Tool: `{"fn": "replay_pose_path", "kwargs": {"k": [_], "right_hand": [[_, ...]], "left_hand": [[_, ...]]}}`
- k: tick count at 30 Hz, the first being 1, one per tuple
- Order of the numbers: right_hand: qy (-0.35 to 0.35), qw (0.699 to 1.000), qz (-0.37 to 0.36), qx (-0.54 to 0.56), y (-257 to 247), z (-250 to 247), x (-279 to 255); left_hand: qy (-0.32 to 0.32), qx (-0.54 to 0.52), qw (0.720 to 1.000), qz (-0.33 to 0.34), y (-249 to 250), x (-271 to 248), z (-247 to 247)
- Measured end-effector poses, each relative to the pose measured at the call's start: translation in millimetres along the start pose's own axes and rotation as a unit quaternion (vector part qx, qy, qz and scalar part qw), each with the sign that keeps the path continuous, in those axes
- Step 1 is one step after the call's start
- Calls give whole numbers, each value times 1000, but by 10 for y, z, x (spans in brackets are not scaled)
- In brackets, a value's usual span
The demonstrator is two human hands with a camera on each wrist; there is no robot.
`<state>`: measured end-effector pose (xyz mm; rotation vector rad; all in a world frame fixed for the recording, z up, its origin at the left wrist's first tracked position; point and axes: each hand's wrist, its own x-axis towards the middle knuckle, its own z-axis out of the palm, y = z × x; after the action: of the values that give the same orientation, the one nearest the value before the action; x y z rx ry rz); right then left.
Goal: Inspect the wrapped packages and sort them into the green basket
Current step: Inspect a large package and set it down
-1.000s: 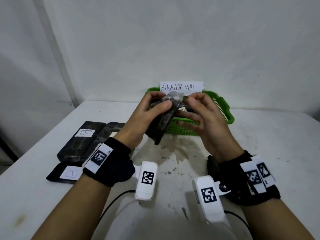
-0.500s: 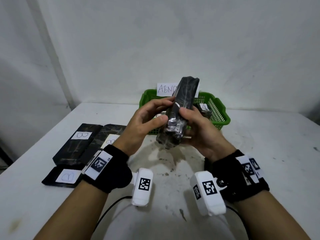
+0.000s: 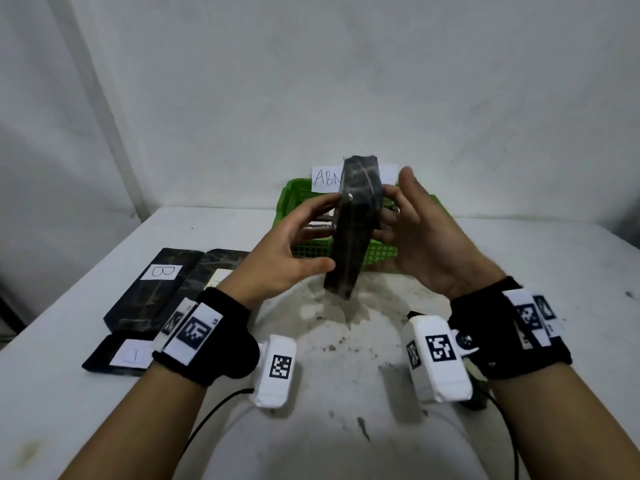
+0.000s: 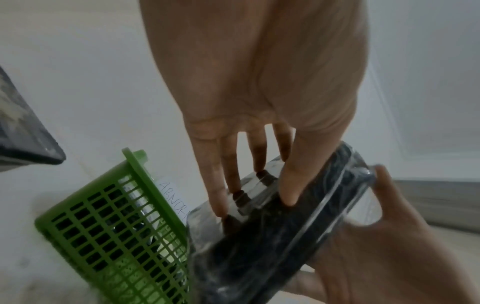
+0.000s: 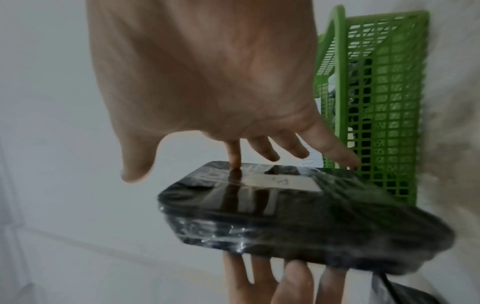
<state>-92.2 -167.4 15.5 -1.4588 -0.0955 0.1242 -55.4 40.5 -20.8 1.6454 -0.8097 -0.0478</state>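
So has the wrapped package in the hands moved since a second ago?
Yes. The wrapped package has swung from a low tilt to nearly upright, its top now covering part of the paper sign behind the green basket.

Each bare forearm carries a black fabric wrist band (image 3: 221,341) with white square-code tags. A white camera housing (image 3: 275,370) with a code marker and black cable (image 3: 207,420) adjoins each band.

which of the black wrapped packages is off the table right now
The wrapped package held upright between both hands; the B-labelled package and its neighbours lie flat.
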Motion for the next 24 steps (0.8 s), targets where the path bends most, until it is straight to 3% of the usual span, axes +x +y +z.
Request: {"fn": "replay_pose_path", "kwargs": {"k": [8, 17, 20, 24], "right_hand": [[-2, 992, -100, -73, 59, 101, 39], [49, 941, -258, -214, 205, 268, 2], [47, 913, -280, -294, 246, 234, -12], [-60, 881, -263, -389, 297, 293, -39]], "left_hand": [[63, -176, 981, -57, 74, 42, 30], [101, -228, 968, -30, 64, -2, 47], [109, -257, 957, -78, 86, 10, -30], [71, -285, 933, -207, 88, 25, -138]]}}
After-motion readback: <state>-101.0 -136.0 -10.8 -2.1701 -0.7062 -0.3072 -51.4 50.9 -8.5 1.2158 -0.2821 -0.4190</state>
